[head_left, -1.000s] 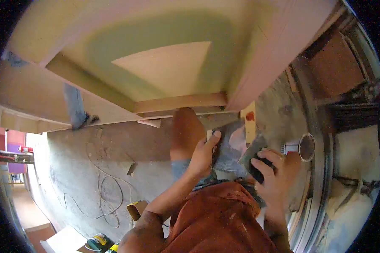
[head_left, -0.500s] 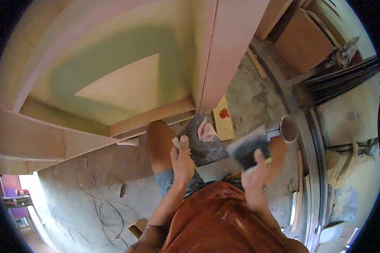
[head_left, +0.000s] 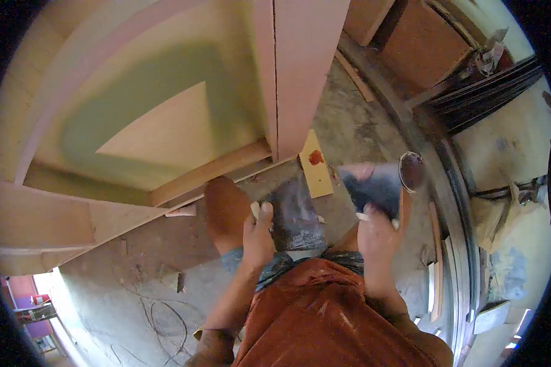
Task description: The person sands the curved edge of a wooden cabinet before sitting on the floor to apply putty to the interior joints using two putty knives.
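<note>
My left hand [head_left: 259, 237] is closed on the pale edge-grip of a broad dark putty spreader [head_left: 297, 217], whose flat face is smeared with whitish residue. My right hand [head_left: 378, 237] grips a second dark putty spreader [head_left: 378, 191], slightly blurred by motion. Pink putty [head_left: 363, 170] sits along that blade's far edge. A small pink bit [head_left: 321, 219] shows beside the left blade. Beyond the two blades lies a yellowish board [head_left: 317, 178] with a red paste blob [head_left: 316, 158] on it. An open round tin [head_left: 412, 172] stands just past the right blade.
At the left rises a wooden frame with a green-and-cream panel [head_left: 159, 131] and a pink-coated upright [head_left: 301, 79]. A loose cable [head_left: 168, 315] lies on the concrete floor. Long dark rails [head_left: 456, 232] run along the right, with a reddish box [head_left: 416, 46] at the back right.
The pink putty has gone from the left spreader to the far edge of the right one. The right spreader has turned and risen slightly, and the view has shifted a little.
</note>
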The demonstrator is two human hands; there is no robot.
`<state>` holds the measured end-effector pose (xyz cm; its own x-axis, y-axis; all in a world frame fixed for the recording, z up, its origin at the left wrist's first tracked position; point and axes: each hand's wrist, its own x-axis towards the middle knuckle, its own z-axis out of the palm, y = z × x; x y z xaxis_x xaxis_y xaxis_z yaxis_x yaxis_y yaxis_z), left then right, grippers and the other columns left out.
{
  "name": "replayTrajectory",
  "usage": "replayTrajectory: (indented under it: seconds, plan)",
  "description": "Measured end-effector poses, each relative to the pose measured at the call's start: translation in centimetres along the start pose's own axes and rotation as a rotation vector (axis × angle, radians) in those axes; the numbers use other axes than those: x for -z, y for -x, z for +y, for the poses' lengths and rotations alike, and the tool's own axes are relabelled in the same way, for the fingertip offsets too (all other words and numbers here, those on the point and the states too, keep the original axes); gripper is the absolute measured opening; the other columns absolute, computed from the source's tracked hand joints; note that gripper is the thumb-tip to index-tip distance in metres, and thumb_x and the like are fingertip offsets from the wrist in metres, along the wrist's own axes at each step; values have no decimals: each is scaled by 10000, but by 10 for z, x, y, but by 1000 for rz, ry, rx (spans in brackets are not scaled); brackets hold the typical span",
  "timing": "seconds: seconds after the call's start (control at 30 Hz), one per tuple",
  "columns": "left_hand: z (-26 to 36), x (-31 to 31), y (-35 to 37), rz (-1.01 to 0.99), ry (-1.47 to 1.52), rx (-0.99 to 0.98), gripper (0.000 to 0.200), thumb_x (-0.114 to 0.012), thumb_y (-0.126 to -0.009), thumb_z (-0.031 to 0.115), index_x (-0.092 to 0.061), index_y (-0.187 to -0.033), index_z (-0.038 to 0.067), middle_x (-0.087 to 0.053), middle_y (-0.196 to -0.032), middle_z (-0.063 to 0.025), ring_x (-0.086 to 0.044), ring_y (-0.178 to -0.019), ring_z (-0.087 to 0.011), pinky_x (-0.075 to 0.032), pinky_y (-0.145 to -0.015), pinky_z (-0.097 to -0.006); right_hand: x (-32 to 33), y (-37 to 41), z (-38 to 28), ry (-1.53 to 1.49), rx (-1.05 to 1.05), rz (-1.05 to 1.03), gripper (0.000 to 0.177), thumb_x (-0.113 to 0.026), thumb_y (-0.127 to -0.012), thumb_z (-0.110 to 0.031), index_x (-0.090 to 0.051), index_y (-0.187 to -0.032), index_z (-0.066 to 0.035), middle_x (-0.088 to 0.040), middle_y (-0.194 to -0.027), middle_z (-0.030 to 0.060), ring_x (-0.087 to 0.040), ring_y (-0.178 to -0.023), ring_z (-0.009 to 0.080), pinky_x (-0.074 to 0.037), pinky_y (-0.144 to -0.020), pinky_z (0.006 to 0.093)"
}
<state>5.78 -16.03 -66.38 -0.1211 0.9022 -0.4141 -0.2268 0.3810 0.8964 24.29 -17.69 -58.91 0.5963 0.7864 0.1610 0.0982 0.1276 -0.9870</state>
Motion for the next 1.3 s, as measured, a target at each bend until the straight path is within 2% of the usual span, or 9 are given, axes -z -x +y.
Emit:
replayTrajectory:
  seconds: [0.1,0.37,0.57,0.73,0.83,0.9,1.0,1.13,1.3]
  plan:
    - [24,-22,7,-234,796,395,311,-479,-909,331,-545,-994,39,-610,-924,-55,-594,-781,-189,-477,-730,-346,13,6,0,-20,531,-602,321,-584,-746,24,-494,-1054,15,-506,-1038,164,-513,-954,275,-407,-859,343]
    - [17,-14,12,-159,526,220,287,-484,-912,273,-518,-1047,22,-605,-928,-70,-607,-808,-176,-499,-709,-321,2,-7,61,364,306,-580,407,-504,-689,135,-457,-1070,-1,-452,-1039,203,-482,-975,341,-413,-840,380]
    - [18,-20,9,-221,657,323,273,-477,-916,265,-539,-1013,17,-610,-901,-54,-600,-778,-164,-488,-679,-301,-19,42,77,-217,767,-507,323,-623,-683,2,-560,-997,-42,-467,-1143,163,-482,-1041,310,-406,-876,409]
    - [14,-21,36,-210,129,98,288,-502,-912,304,-543,-966,24,-582,-820,-14,-563,-747,-116,-465,-664,-271,-14,-8,111,72,-220,-620,467,-628,-716,-36,-494,-1163,-49,-512,-1178,124,-507,-1041,252,-375,-941,353]
    - [8,-18,23,-175,80,5,285,-499,-915,297,-547,-955,19,-579,-807,-12,-566,-741,-118,-471,-656,-273,5,-8,130,-322,-203,-371,451,-617,-739,-24,-495,-1172,-51,-528,-1175,130,-512,-1070,236,-387,-948,351]
    - [28,-23,15,-54,474,216,285,-494,-916,297,-547,-964,21,-589,-829,-23,-573,-744,-131,-476,-673,-290,25,-2,108,-822,-936,-97,430,-558,-819,-167,-444,-1224,-79,-593,-1014,63,-586,-755,218,-475,-682,264]
    - [23,-28,4,-126,586,218,283,-491,-917,280,-537,-993,11,-594,-890,-45,-577,-763,-141,-475,-691,-300,65,33,120,-1211,-858,-810,353,-549,-852,-212,-489,-1175,-82,-615,-874,53,-581,-676,208,-483,-624,280]
    - [7,-42,21,-103,400,122,292,-492,-918,264,-532,-1022,-6,-581,-922,-40,-552,-817,-128,-457,-733,-289,36,49,109,-1107,-963,-843,313,-571,-853,-201,-527,-1120,-42,-618,-983,103,-617,-836,222,-518,-728,352]
    - [3,-39,29,-90,298,153,296,-539,-886,301,-524,-1033,44,-572,-921,-40,-537,-819,-147,-448,-738,-297,-14,-4,73,-710,-729,117,357,-515,-897,-338,-548,-1045,-16,-618,-928,102,-608,-795,185,-494,-676,299]
